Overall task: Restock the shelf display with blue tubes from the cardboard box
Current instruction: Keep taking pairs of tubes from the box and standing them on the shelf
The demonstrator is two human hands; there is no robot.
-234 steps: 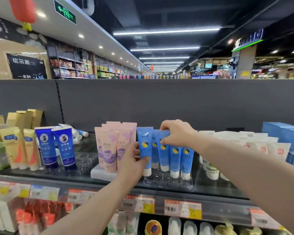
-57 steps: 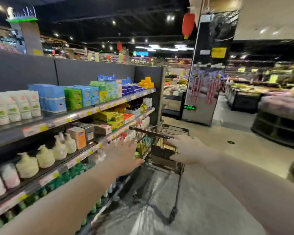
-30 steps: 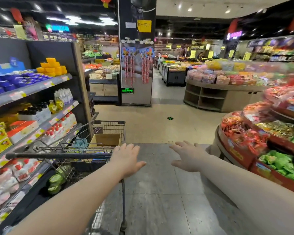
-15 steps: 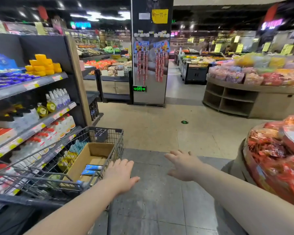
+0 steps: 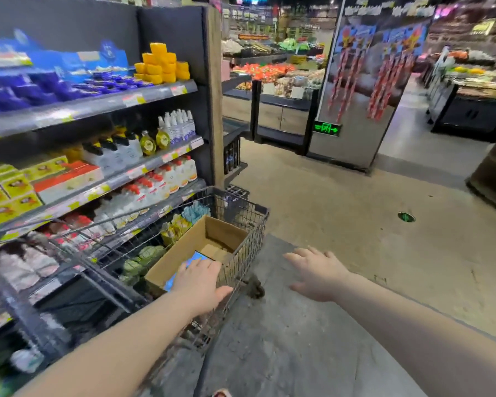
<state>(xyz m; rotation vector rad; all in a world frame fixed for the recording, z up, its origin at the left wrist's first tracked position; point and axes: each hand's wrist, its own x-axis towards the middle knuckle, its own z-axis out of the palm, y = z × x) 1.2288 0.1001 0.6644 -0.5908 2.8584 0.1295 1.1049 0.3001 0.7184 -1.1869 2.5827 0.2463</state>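
Glossy blue plastic tubes (image 5: 197, 257) lie on the bottom of an open brown cardboard box (image 5: 181, 250). They are at the box's near end and only partly seen past the person's left hand (image 5: 199, 283). That hand hangs over the near end palm down, fingers straight and close together, thumb out to the side, gripping nothing that shows. Whether its fingertips touch the tubes cannot be told.

The box sits inside a grey wire-mesh shopping cart (image 5: 259, 222), along the cart's right wall, with its far end near the cart's front right corner. The right hand (image 5: 317, 275) is outside the cart, beyond that right wall. It is spread wide and flat, palm down and empty, above a dark grey floor slab (image 5: 269, 339).

To the cart's left stands a dark metal shelf unit (image 5: 155, 94). Stacked yellow blocks (image 5: 162, 63) occupy the right end of its top shelf, with blurred blue packs (image 5: 40, 87) beside them. White bottles with red caps (image 5: 166, 179) stand lower down. Beyond the cart, a beige floor (image 5: 341, 202) runs to a steel-clad pillar (image 5: 355, 116) carrying a lit green exit sign (image 5: 326, 129), and blurred produce stands lie behind.
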